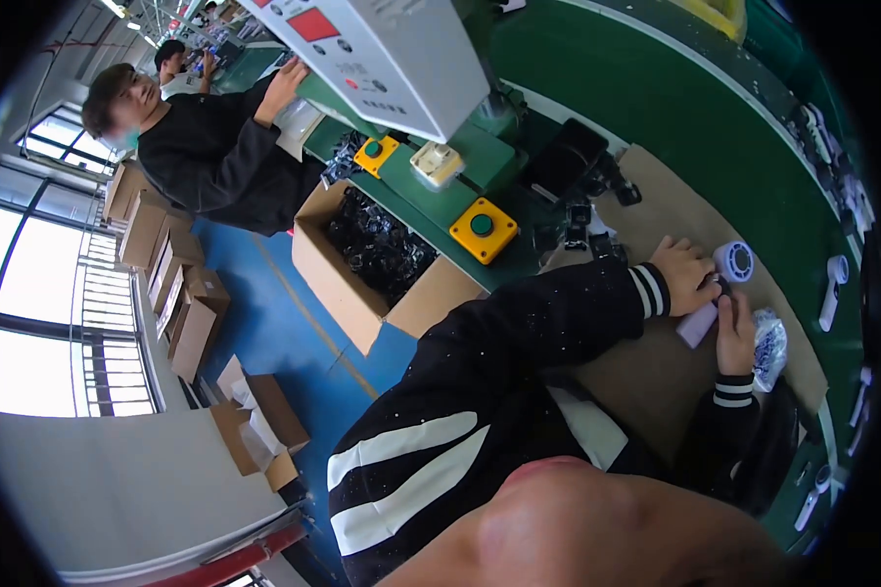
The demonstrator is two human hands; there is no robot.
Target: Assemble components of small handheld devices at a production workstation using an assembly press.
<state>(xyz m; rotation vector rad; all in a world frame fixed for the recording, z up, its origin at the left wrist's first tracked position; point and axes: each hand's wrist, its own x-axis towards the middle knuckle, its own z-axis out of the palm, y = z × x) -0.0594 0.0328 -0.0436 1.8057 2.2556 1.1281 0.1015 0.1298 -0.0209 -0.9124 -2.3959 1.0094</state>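
A lilac handheld fan with a round, ringed head (734, 261) and a pale handle (697, 325) lies at the right over a brown cardboard sheet (646, 377). My left hand (681, 274) is closed at the junction of head and handle, its fingertips on a small dark part there. From the near side, my right hand (735, 335) pinches the same spot with bent fingers. Exactly how the dark part meets the fan is hidden by my fingers. Beside my right hand rests a crumpled clear plastic bag (769, 350), its contents unclear.
Several pale fans, one of them a handheld fan (833, 292), lie along the green bench's far side. Black parts (579, 225) and a black tray (566, 158) sit left of the cardboard. Nearby are a yellow button box (483, 231), grey machine (401, 68), carton (341, 293) and co-worker (220, 157).
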